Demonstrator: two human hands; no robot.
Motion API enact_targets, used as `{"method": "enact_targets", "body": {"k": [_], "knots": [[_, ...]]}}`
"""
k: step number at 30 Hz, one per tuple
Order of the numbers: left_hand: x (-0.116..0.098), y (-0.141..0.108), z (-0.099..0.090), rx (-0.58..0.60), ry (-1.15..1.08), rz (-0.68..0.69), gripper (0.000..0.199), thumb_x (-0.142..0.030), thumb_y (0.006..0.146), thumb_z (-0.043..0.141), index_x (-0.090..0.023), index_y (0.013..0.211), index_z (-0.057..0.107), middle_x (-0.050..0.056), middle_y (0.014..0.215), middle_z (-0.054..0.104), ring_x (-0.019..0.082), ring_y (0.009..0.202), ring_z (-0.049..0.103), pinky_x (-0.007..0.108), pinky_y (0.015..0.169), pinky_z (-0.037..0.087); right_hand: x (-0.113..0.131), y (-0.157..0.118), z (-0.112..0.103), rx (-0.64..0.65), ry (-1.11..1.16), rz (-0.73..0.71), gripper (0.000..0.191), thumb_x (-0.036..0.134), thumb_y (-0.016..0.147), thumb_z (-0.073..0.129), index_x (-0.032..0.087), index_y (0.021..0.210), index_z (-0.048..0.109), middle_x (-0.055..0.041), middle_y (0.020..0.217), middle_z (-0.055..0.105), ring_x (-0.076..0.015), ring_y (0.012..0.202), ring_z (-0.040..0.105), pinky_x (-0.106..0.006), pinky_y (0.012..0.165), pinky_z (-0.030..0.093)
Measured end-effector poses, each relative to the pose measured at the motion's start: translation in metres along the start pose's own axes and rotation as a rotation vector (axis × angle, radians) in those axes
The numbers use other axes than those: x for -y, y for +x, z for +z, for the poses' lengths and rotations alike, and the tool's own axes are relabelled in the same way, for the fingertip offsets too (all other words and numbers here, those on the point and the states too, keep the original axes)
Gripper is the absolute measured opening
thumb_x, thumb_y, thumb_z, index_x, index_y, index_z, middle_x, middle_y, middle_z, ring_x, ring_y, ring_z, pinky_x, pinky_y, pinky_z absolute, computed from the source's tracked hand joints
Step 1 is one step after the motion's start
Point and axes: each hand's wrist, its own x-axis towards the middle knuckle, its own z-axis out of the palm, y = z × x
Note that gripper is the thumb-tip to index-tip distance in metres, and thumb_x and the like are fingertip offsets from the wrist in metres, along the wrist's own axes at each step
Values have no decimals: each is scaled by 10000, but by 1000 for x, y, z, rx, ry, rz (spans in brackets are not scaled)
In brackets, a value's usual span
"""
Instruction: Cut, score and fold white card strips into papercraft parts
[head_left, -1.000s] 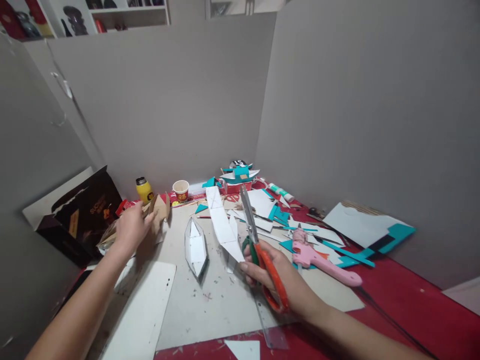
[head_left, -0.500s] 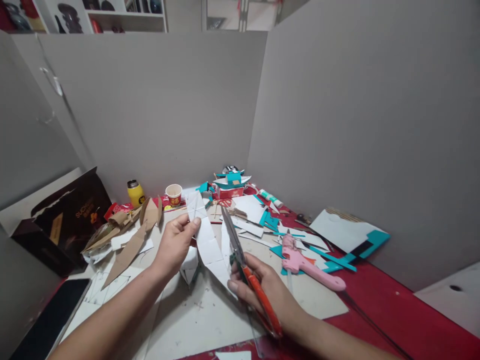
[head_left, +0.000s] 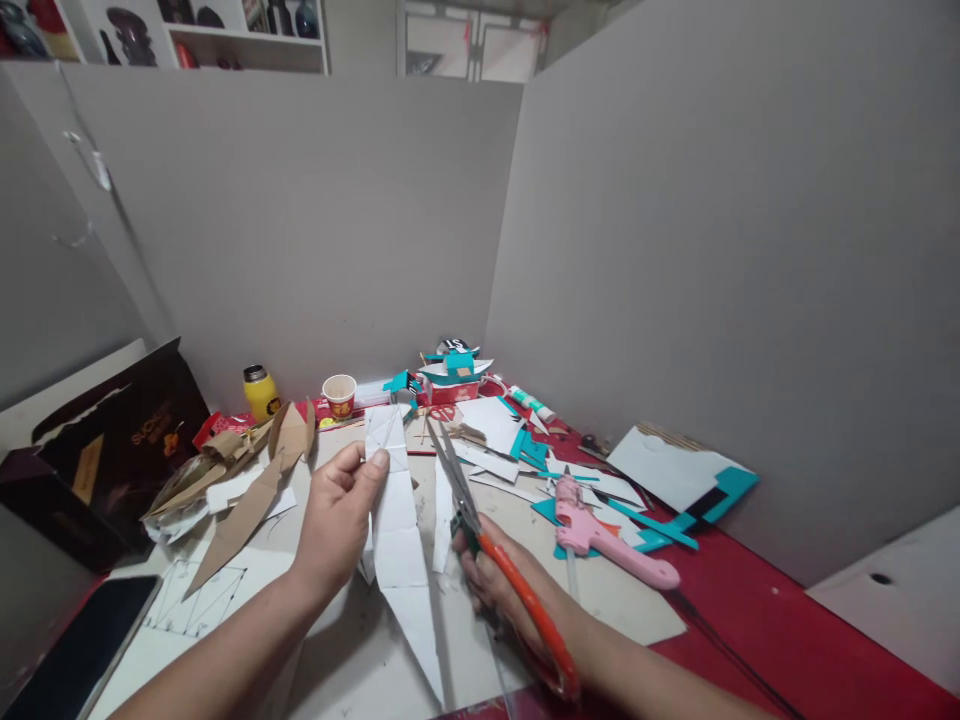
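Over the near middle of the worktop [head_left: 780,610], the left grip [head_left: 334,515] is closed on a white card strip [head_left: 397,520], thumb laid on top close to its far end. The strip reaches toward the near side, creased across in several places, and tapers to a point; thin lines mark its far end. To its right, the right grip [head_left: 546,590] is closed around the orange and green handles of the scissors [head_left: 465,500], their blades slightly parted, pointing to the far side and apart from the strip. A narrow white scrap [head_left: 444,515] lies between strip and scissors. Farther right, a pink glue gun [head_left: 600,530] lies beside white and teal scraps [head_left: 534,450]. Left of the left grip are a brown cardboard piece [head_left: 255,510], a sheet with drawn lines [head_left: 199,595] and a dark phone [head_left: 82,650]. On the far side, a yellow bottle [head_left: 261,395] stands left of a paper cup [head_left: 340,397], with a teal-and-white model boat [head_left: 456,370] to the right.
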Motion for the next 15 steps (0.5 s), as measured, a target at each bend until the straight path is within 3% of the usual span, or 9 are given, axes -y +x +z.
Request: {"method": "enact_targets", "body": {"k": [3,9,15], "knots": [[-3,-5,4,2,27,-5,271,-391,824,626,-204,1019,643,15,785,704,126,620,608,212,570,468,-2,1,0,45,-34,-22,475,673,831,442,210,927,489,18,704,462,-119,615,437,-230,581,442],[-5,-11,9,48,64,10,217,-384,826,615,-195,927,651,14,792,692,125,633,585,210,579,466,-5,0,1,60,-63,5,505,693,835,399,204,914,495,25,639,467,-121,551,438,-238,538,415],[-5,-14,11,58,56,-26,228,-394,807,630,-183,895,636,3,715,653,119,593,557,198,537,455,0,-4,0,116,-106,-18,410,593,891,398,198,938,498,24,631,459,-121,550,439,-233,521,386]]}}
